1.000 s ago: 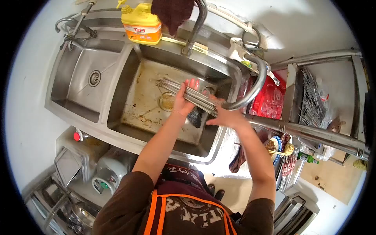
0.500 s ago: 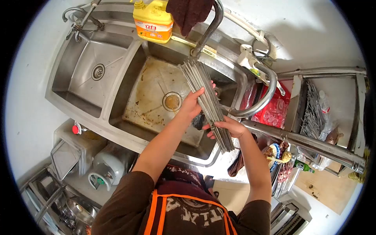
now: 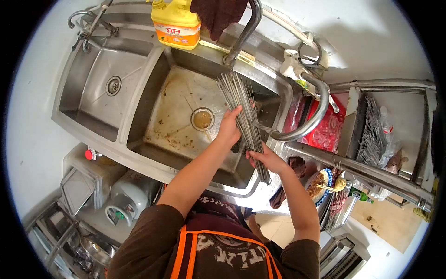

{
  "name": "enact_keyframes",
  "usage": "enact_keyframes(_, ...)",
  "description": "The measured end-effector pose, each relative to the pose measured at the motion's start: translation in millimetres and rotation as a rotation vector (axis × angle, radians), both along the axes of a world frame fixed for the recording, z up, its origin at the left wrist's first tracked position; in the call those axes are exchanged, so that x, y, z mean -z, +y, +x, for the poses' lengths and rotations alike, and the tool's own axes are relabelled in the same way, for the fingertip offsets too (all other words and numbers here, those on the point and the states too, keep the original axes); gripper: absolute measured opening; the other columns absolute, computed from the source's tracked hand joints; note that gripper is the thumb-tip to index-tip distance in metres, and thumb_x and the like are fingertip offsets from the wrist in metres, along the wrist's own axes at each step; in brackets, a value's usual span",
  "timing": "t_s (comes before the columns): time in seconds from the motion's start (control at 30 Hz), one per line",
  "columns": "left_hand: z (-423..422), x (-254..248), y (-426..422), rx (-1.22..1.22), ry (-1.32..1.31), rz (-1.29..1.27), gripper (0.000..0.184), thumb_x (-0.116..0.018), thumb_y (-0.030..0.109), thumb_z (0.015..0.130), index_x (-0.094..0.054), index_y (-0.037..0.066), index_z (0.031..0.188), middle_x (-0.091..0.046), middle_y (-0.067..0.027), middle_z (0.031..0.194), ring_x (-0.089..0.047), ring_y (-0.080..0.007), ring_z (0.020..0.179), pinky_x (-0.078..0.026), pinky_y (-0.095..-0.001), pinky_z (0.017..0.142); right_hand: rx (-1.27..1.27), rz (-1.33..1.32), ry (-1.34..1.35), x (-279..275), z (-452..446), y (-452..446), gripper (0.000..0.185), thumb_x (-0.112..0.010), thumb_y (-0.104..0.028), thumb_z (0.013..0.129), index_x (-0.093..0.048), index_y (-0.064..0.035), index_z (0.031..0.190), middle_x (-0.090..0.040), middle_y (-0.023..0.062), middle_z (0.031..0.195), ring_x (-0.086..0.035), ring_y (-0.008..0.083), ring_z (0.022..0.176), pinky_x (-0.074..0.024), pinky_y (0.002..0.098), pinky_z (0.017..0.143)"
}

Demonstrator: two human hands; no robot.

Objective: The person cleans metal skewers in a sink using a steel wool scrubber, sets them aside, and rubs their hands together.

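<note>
A thick bundle of thin metal skewers (image 3: 241, 104) slants across the right side of the stained sink basin (image 3: 179, 93), held above it by both hands. My left hand (image 3: 229, 126) is closed round the middle of the bundle, thumb lying on top. Lower down, my right hand (image 3: 268, 159) grips the bundle near its bottom end. The skewers fan apart slightly at the top. A curved metal faucet (image 3: 302, 130) reaches in from the right, its spout end by the skewers. Something dark beneath the bundle is mostly hidden.
A yellow detergent jug (image 3: 176, 25), a brush (image 3: 244, 56) and a dark cloth (image 3: 218, 16) are at the sink's back edge. More skewers (image 3: 370, 135) lie in a rack at right. A plate of food (image 3: 319, 186) stands lower right. A gas cylinder (image 3: 127, 200) is lower left.
My right hand has moved in, its fingers now wrapped closer round the skewers' lower end. The bundle's bottom has shifted slightly left, and its top has spread. The view has shifted a little.
</note>
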State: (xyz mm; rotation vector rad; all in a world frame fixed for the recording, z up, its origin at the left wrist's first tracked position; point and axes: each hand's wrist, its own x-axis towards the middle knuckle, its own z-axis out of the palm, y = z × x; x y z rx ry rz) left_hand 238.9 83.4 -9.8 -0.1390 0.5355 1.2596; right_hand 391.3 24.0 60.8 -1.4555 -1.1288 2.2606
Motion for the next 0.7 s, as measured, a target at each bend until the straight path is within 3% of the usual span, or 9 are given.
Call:
enact_keyframes(0.07,-4.1,-3.6,2.6,0.040,-0.072,0.080,0.038,-0.056,0.013,0.083,-0.044,-0.002,0.117,-0.056,-0.0114,0.109,-0.055,-0.0226,0.097,-0.046,-0.0369,0.083,0.006,-0.014,0.011,-1.8,1.0,0.3,0.027,-0.051,-0.016,0.086,-0.036,-0.0050,0.106,-0.051,0.0043,0.082,-0.050,0.0110,0.063,-0.0431,0.0252,0.058)
enact_keyframes(0.17,-14.0,-1.5,4.9,0.207,0.023,0.096,0.041,-0.056,0.016,0.084,-0.045,-0.002,0.119,-0.055,-0.0105,0.111,-0.054,-0.0216,0.099,-0.045,-0.0340,0.085,-0.019,-0.070,0.039,1.1,5.7,-2.9,0.022,-0.050,-0.016,0.087,-0.036,-0.0062,0.101,-0.046,0.0020,0.075,-0.045,0.0097,0.059,-0.0404,0.0245,0.055)
enact_keyframes(0.3,-20.9,4.5,7.5,0.223,-0.001,0.012,0.035,-0.058,0.015,0.083,-0.050,0.000,0.113,-0.058,-0.0084,0.105,-0.056,-0.0187,0.095,-0.046,-0.0321,0.083,-0.084,-0.163,0.069,-5.5,8.9,-5.5,0.035,-0.051,-0.017,0.086,-0.034,-0.0057,0.115,-0.045,0.0012,0.069,-0.044,0.0095,0.057,-0.0401,0.0239,0.054)
enact_keyframes(0.37,-20.7,2.3,4.8,0.093,0.060,-0.103,0.024,-0.055,0.012,0.085,-0.055,-0.002,0.105,-0.060,-0.0093,0.100,-0.057,-0.0198,0.089,-0.049,-0.0335,0.076,-0.118,-0.160,0.059,-6.7,4.0,-7.4,0.043,-0.052,-0.018,0.085,-0.031,-0.0059,0.121,-0.045,0.0014,0.069,-0.044,0.0098,0.057,-0.0403,0.0237,0.055)
enact_keyframes(0.43,-21.2,4.9,4.3,0.110,0.071,-0.111,0.023,-0.054,0.011,0.085,-0.054,-0.002,0.104,-0.060,-0.0098,0.102,-0.057,-0.0198,0.089,-0.050,-0.0328,0.077,-0.215,0.181,-0.404,-3.3,-3.5,-13.4,0.056,-0.054,-0.017,0.083,-0.024,-0.0088,0.129,-0.054,0.0099,0.073,-0.053,0.0201,0.060,-0.0444,0.0313,0.058)
enact_keyframes(0.47,-18.9,5.8,4.6,0.091,0.077,-0.129,0.023,-0.055,0.011,0.085,-0.054,-0.002,0.104,-0.060,-0.0094,0.100,-0.057,-0.0197,0.087,-0.050,-0.0325,0.076,-0.216,0.182,-0.409,-0.1,-3.5,-18.3,0.056,-0.054,-0.017,0.083,-0.024,-0.0088,0.129,-0.054,0.0099,0.073,-0.053,0.0201,0.060,-0.0444,0.0313,0.058)
enact_keyframes(0.53,-12.5,14.9,3.7,0.071,0.079,-0.149,0.024,-0.056,0.011,0.084,-0.054,-0.003,0.103,-0.060,-0.0090,0.098,-0.058,-0.0196,0.086,-0.050,-0.0322,0.076,-0.272,0.584,-0.666,2.2,-7.1,-26.5,0.058,-0.054,-0.013,0.080,-0.024,-0.0106,0.130,-0.057,0.0212,0.082,-0.058,0.0347,0.071,-0.0461,0.0418,0.065)
enact_keyframes(0.63,-4.5,15.9,3.3,0.069,0.081,-0.085,0.026,-0.055,0.020,0.086,-0.052,0.000,0.102,-0.059,-0.0090,0.095,-0.057,-0.0204,0.085,-0.049,-0.0329,0.077,-0.371,0.538,-0.903,-18.1,-16.0,-25.7,0.061,-0.053,-0.011,0.078,-0.023,-0.0080,0.131,-0.057,0.0263,0.086,-0.057,0.0412,0.080,-0.0447,0.0454,0.069)
enact_keyframes(0.7,-0.6,7.5,5.1,0.040,-0.065,-0.123,0.029,-0.042,0.029,0.092,-0.049,0.003,0.101,-0.055,-0.0073,0.089,-0.053,-0.0188,0.077,-0.048,-0.0320,0.073,-0.385,0.592,-0.973,-13.4,-14.3,-28.9,0.062,-0.054,-0.009,0.076,-0.024,-0.0098,0.130,-0.057,0.0237,0.086,-0.058,0.0397,0.076,-0.0460,0.0456,0.068)
